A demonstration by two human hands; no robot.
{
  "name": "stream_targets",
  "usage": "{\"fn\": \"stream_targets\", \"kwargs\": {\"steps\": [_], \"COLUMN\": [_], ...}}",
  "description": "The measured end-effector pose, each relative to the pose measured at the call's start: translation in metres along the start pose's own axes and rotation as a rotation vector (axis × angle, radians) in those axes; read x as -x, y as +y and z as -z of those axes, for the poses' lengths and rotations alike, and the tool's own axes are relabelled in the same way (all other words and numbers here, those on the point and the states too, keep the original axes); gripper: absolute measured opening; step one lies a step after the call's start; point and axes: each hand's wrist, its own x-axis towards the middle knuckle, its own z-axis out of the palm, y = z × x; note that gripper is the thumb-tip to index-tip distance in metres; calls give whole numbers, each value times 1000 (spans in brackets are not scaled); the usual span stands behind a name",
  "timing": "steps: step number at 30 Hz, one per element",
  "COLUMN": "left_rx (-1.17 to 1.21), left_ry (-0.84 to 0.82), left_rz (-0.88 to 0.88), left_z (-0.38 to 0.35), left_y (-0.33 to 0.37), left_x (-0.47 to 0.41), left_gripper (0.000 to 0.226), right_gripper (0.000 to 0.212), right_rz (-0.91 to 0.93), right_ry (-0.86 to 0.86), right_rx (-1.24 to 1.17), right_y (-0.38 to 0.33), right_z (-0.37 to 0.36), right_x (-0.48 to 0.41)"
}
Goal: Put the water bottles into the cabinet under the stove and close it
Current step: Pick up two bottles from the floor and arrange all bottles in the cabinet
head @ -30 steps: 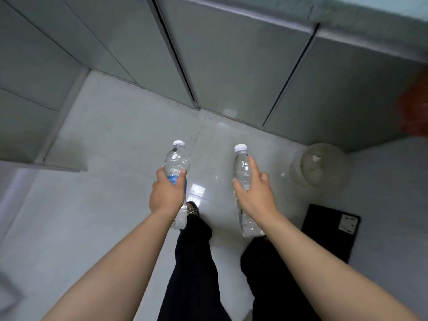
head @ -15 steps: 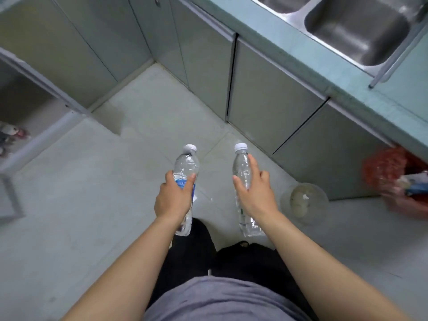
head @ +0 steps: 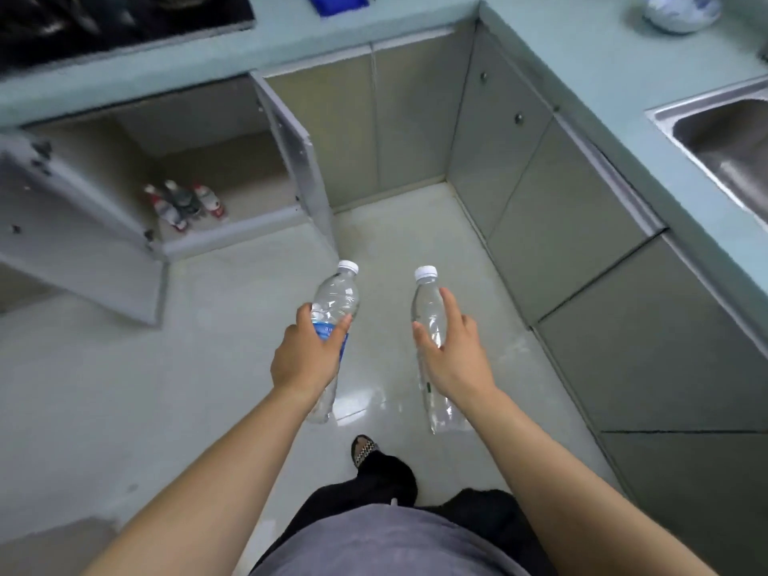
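Head view:
- Left hand (head: pixel 305 359) is wrapped round the left bottle (head: pixel 334 297) at its blue label, thumb and fingers curled mid-body.
- Right hand (head: pixel 455 359) clasps the right bottle (head: pixel 428 303) on its upper body, thumb opposite the fingers, index laid along it.
- Both bottles are in the air over the floor (head: pixel 124 367), caps forward, well short of the cabinet (head: pixel 195 118) under the stove (head: pixel 116 22).
- Handling, my read: thin clear plastic, smooth, dents if squeezed. Fill level is hard to read, so treat them as full. Mid-body is the place to hold.
- Room: the cabinet is open, left door (head: pixel 79 243) and right door (head: pixel 299 160) both swung out.
- The right door's edge sits just ahead of the left bottle's cap, a snag risk.
- Small bottles (head: pixel 183 201) stand near the front. There is free shelf to their right and behind.
- The sill (head: pixel 237 232) needs clearing.
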Motion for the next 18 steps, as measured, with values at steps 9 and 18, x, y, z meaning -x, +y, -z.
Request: {"fn": "stream_targets", "kwargs": {"steps": [9, 18], "left_rx": [31, 38], "left_ry": [176, 271], "left_rz": [245, 356], "left_z": [110, 181], "left_y": [-87, -120], "left_x": [-93, -242], "left_gripper": [63, 66], "right_gripper": [62, 60], "right_rz": [288, 482], "right_ry": [-265, -430], "right_rx": [98, 256], "right_y": [-143, -265], "right_z": [-115, -219], "right_x": [-80, -209]}}
